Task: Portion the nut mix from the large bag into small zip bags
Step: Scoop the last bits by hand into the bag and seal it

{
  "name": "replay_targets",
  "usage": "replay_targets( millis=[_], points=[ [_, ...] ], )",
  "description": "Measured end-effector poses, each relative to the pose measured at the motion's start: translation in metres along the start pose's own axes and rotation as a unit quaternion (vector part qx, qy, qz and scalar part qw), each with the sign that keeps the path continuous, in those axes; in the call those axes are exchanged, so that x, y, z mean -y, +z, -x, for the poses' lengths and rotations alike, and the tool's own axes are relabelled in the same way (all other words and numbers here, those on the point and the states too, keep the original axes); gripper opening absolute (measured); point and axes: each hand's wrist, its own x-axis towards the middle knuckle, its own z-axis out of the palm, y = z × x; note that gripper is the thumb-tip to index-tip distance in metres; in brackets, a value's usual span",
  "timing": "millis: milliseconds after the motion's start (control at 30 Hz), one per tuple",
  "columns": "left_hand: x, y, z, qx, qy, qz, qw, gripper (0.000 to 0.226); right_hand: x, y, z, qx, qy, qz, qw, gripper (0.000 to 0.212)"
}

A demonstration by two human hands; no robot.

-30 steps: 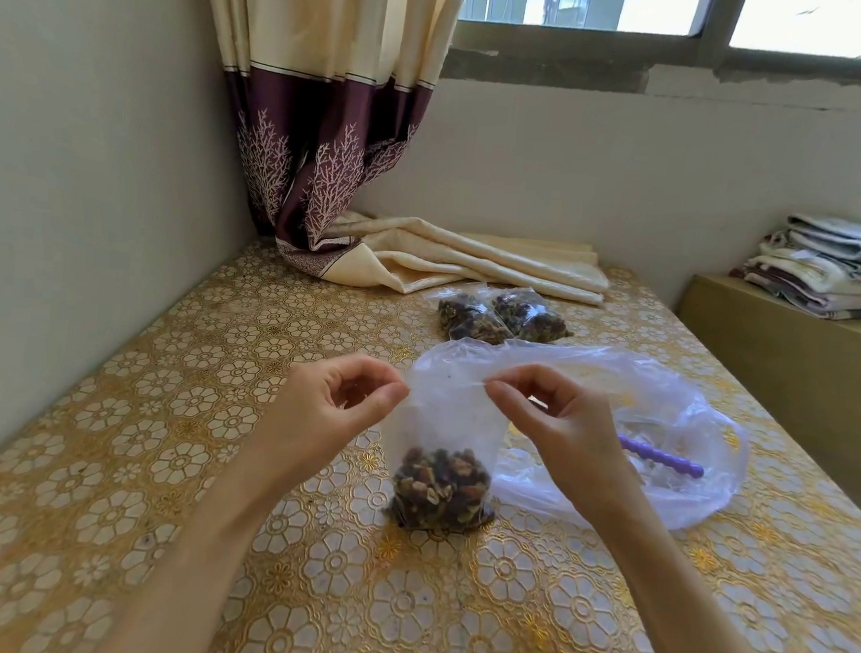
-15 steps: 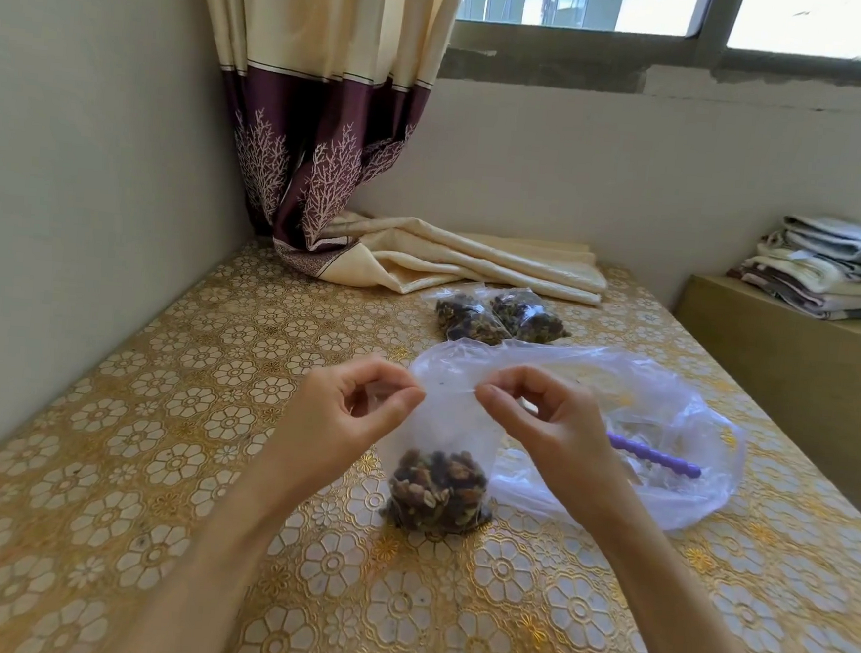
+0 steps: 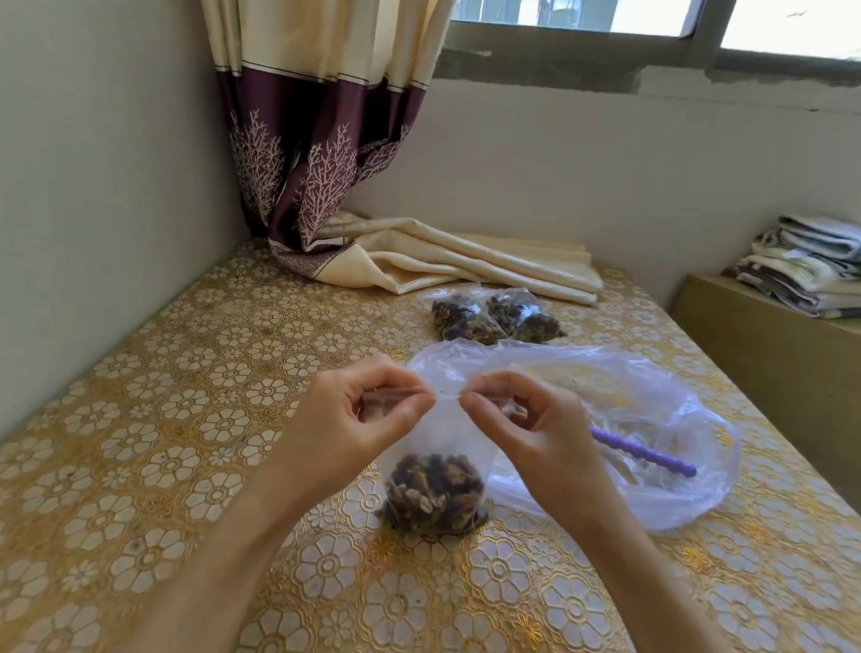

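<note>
Pinching the top strip of the small zip bag, your left hand and right hand hold it upright on the worktop, nut mix settled at its bottom. Just behind lies the large bag with a purple scoop handle. Farther back sit two filled bags beside folded cloth.

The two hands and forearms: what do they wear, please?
Nothing is worn. The left hand and the right hand are bare, with no gloves, rings or watch visible. Both forearms are bare down to the picture's edge; no sleeves show.
</note>
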Motion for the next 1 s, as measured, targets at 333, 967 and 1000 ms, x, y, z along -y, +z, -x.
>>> replay_targets(
  millis=[333, 967, 1000],
  points=[
    [-0.0027, 0.0034, 0.0005, -0.005, 0.004, -0.023, 1.0, 0.005, -0.0005, 0.0021, 0.0012, 0.005, -0.011, 0.01, 1.0, 0.012],
    [-0.0045, 0.0043, 0.0007, 0.014, 0.055, -0.109, 0.992, 0.013, -0.0035, 0.0086, 0.0027, 0.013, -0.037, 0.053, 0.998, 0.008],
    [-0.0043, 0.0037, 0.0008, 0.012, 0.051, -0.112, 0.992, 0.013, -0.0032, 0.0086, 0.0028, 0.014, -0.035, 0.055, 0.998, 0.009]
  ],
)
